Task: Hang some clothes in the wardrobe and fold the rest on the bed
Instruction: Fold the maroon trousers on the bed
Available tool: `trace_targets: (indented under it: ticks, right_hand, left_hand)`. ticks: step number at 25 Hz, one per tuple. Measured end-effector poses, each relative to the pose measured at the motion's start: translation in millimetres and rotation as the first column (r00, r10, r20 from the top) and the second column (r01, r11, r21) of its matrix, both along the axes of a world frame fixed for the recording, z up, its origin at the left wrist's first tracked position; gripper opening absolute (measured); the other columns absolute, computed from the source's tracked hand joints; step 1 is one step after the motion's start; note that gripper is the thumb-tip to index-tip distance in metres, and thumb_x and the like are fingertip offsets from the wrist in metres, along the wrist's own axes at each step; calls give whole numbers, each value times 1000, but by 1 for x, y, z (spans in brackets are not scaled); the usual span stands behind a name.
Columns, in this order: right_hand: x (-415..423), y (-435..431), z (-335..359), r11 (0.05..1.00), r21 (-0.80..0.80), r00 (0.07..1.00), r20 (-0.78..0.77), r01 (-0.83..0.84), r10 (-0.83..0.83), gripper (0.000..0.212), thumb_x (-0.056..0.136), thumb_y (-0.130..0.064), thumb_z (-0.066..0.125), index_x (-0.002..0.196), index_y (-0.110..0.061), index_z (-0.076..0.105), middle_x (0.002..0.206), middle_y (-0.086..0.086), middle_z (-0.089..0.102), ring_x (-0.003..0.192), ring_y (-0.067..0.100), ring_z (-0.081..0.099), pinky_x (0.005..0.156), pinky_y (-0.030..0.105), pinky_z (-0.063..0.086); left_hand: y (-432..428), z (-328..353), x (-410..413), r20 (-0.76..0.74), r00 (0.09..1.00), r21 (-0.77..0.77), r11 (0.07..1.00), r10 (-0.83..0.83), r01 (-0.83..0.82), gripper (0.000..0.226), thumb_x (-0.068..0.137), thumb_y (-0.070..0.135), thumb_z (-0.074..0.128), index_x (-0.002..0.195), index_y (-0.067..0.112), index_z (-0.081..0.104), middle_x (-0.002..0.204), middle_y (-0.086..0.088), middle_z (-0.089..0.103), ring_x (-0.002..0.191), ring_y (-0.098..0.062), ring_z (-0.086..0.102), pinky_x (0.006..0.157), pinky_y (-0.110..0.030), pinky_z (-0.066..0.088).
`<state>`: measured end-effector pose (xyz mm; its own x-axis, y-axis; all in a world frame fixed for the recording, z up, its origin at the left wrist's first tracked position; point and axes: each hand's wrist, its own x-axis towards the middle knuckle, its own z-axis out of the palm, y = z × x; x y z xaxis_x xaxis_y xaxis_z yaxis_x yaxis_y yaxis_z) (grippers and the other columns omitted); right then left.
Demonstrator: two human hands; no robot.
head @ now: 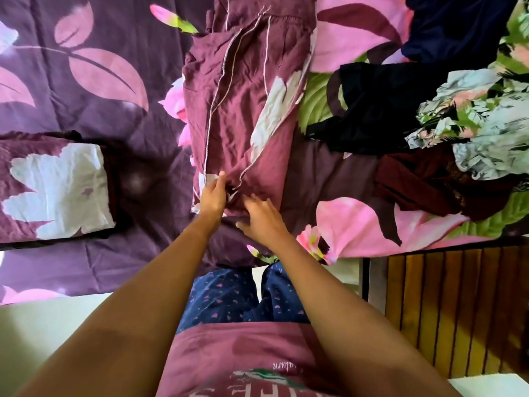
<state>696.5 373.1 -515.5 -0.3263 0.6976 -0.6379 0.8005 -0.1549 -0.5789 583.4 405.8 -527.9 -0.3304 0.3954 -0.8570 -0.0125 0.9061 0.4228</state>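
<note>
Lengthwise down the middle of the bed lies a long, creased maroon garment with pale piped seams and large white flower prints, running from twelve o'clock toward the person at six. Its near end sits directly under both hands. The left hand is on the near-left corner of that end, thumb laid on top and fingers curled into a fold, pinching the cloth. The right hand lies at about four o'clock from the left one, palm down, its fingers loosely spread and resting on the fabric without closing round it; the two hands are close together but not touching. At nine o'clock from the hands, well apart, a folded maroon piece with a white flower print lies flat. From one to three o'clock spreads a loose heap: a black garment just beside the maroon garment's right edge, a navy garment beyond it, a crumpled white, green and pink floral garment, and a dark red garment below that. Everything rests on a purple bedsheet printed with pink leaves and flowers. At four o'clock stands a brown slatted wooden bed end. At six are the person's maroon printed T-shirt and navy trousers with small pink marks.
</note>
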Motion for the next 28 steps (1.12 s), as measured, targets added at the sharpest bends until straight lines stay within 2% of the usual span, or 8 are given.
trace_targets:
  ticks: [4,7,9,11,13,16,22,28]
  right_hand:
    - [-1,-1,-7,977,215,997,82,-12,-6,28,68,7,63,95,0,64,97,17,64,91,37,61,75,41,51]
    - [10,5,-20,913,381,987,116,-144,107,33,56,10,70,87,2,66,101,21,64,92,38,63,74,42,55]
    - [15,13,-26,898,356,964,161,-258,213,37,59,2,74,95,2,66,116,25,60,107,41,59,89,49,51]
    - [17,16,-30,880,261,909,243,-397,338,50,70,-9,73,118,0,59,138,26,45,129,42,42,107,53,35]
    - [18,17,-27,844,180,844,307,-505,439,55,85,-4,52,139,-2,40,152,24,23,142,40,20,115,52,17]
    - [21,17,-23,833,124,809,351,-540,472,62,88,0,21,149,-6,17,157,20,6,145,38,4,116,52,7]
    - [21,21,-19,845,13,804,318,-534,503,73,90,8,39,152,-10,5,159,13,-4,145,37,-1,117,53,11]
    - [35,18,-23,875,64,840,324,-480,436,89,85,-22,64,151,-10,7,159,12,2,147,28,6,119,40,10]
  left_hand:
    - [-18,-10,-27,-358,871,-44,938,-335,343,34,96,28,47,108,0,63,110,-23,64,108,-37,55,88,-35,38]
    - [-33,-11,-31,-513,721,118,794,-466,597,28,84,4,58,112,0,60,109,-23,58,103,-38,54,88,-36,39]
    - [-38,-13,-29,-605,584,214,595,-542,775,43,72,-5,59,115,-1,58,112,-21,54,100,-38,53,87,-40,44]
    - [-41,-23,-31,-626,384,242,300,-678,923,57,66,-5,64,122,-2,55,122,-21,55,107,-38,55,96,-42,44]
    - [-41,-33,-38,-591,217,193,125,-777,973,72,65,-1,71,133,-2,48,137,-21,48,125,-39,47,108,-45,35]
    - [-37,-37,-49,-505,129,94,94,-853,991,87,66,9,79,143,7,37,149,-15,33,137,-36,32,113,-46,24]
    - [-38,-32,-46,-540,45,-36,76,-840,996,95,63,12,82,145,15,34,151,-13,31,138,-34,31,113,-46,22]
    - [-33,-23,-36,-445,94,-72,140,-891,987,69,91,-5,34,151,22,11,159,-6,7,145,-29,10,116,-40,18]
